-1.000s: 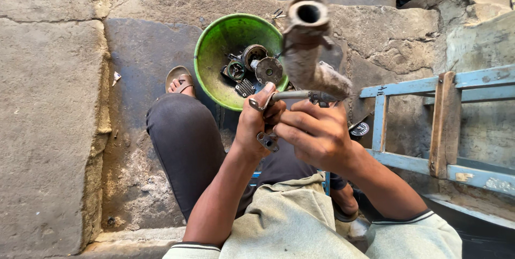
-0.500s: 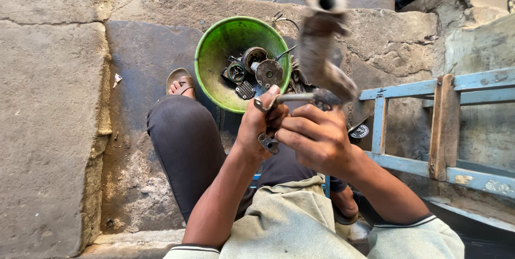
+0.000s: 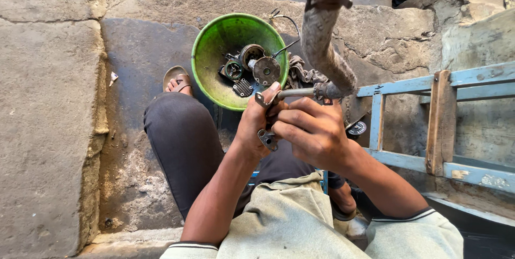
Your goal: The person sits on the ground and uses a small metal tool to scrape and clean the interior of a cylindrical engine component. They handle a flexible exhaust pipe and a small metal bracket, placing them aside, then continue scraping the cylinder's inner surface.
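A rusty curved metal pipe [image 3: 324, 39] rises from my hands toward the top of the view, its open end uppermost. My right hand [image 3: 311, 130] grips its lower end, where a bolt sits. My left hand [image 3: 256, 122] holds a small steel spanner [image 3: 279, 96] whose head lies against that bolt. Just beyond my hands stands a green plastic bowl [image 3: 209, 49] with several dark greasy engine parts inside.
Rough stone slabs [image 3: 48, 103] make up the floor. A pale blue wooden frame [image 3: 440, 125] stands at the right. My left leg in dark trousers [image 3: 185, 146] and sandalled foot [image 3: 176, 79] stretch toward the bowl. A small round gauge [image 3: 357, 128] lies by the frame.
The pipe has swung up and to the right, its open end now near the top edge. Both hands keep their grip at its lower end.
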A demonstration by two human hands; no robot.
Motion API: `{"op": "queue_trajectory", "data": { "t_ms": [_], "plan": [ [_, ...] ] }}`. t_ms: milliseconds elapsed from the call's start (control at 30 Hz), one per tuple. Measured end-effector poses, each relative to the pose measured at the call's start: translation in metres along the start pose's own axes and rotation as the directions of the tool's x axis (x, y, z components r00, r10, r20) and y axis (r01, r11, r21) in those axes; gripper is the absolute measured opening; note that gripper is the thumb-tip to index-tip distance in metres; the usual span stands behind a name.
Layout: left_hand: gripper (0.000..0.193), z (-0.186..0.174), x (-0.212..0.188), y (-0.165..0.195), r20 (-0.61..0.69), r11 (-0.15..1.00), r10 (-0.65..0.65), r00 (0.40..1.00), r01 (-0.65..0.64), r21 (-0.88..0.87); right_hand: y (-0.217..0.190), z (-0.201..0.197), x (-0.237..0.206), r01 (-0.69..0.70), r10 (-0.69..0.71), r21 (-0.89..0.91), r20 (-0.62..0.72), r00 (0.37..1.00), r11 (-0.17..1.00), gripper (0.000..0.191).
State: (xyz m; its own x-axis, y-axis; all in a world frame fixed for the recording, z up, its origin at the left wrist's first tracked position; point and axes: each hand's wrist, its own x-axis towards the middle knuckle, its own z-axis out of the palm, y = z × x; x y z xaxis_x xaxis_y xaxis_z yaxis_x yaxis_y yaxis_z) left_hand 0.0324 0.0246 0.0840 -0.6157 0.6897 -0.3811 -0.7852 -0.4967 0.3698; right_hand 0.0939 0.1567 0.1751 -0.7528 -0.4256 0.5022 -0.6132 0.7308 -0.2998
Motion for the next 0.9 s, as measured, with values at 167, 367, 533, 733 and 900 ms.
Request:
{"op": "queue_trajectory", "data": {
  "t_ms": [167,367,533,733,900],
  "plan": [
    [0.05,0.0009,0.0001,0.0034,0.066,1.0,-0.006,0.998,0.005,0.018,-0.0027,0.001,-0.0027,-0.009,0.005,-0.082,-0.048,0.999,0.997,0.03],
    [0.049,0.0015,-0.0013,0.0028,0.057,1.0,0.01,0.998,-0.011,0.014,-0.0024,0.0008,-0.0052,-0.026,0.025,-0.049,-0.006,1.0,0.998,0.033],
    [0.048,0.0026,-0.0006,0.0019,0.026,0.998,0.004,1.0,-0.005,0.056,-0.004,0.0008,-0.0091,-0.045,0.044,-0.056,-0.021,0.999,0.997,0.035],
    [0.05,0.0032,-0.0006,0.0033,0.041,0.999,0.009,0.999,-0.01,0.037,-0.004,0.0001,-0.0088,-0.028,0.028,-0.06,-0.01,1.0,0.998,0.035],
    [0.049,0.0032,-0.0008,0.0049,0.024,0.998,0.015,1.0,-0.016,0.055,-0.0052,0.0009,-0.0069,-0.04,0.038,-0.076,-0.017,0.999,0.996,0.036]
  ]
}}
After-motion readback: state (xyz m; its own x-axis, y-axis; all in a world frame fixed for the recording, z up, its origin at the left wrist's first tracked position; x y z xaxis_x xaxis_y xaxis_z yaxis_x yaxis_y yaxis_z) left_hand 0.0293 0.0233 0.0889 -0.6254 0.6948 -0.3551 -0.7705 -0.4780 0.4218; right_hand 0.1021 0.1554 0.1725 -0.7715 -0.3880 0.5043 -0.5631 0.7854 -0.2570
